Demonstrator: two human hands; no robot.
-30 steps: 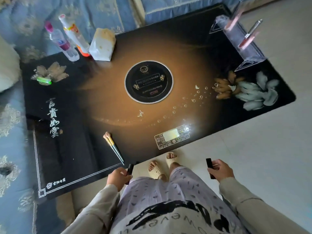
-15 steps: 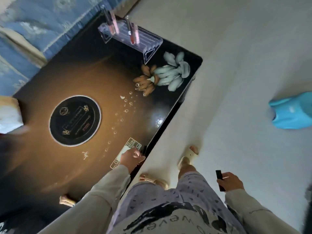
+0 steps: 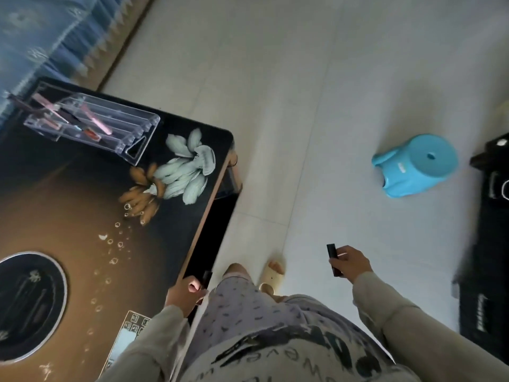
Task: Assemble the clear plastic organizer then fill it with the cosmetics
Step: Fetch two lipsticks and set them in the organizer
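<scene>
The clear plastic organizer stands near the far right corner of the dark table, with a few pink lip-gloss tubes leaning in its slots. My left hand is at the table's near edge, closed around a small black tube. My right hand hangs over the floor to the right of the table, gripping a black lipstick. Both hands are well short of the organizer.
A blue plastic stool lies on its side on the pale floor to the right. A black crate-like object stands at the right edge. A blue patterned sofa runs behind the table. My slippered feet stand beside the table edge.
The view has swung right, as I walk along the table toward the organizer's end. The organizer now looks closer. Both hands still hold their black tubes.
</scene>
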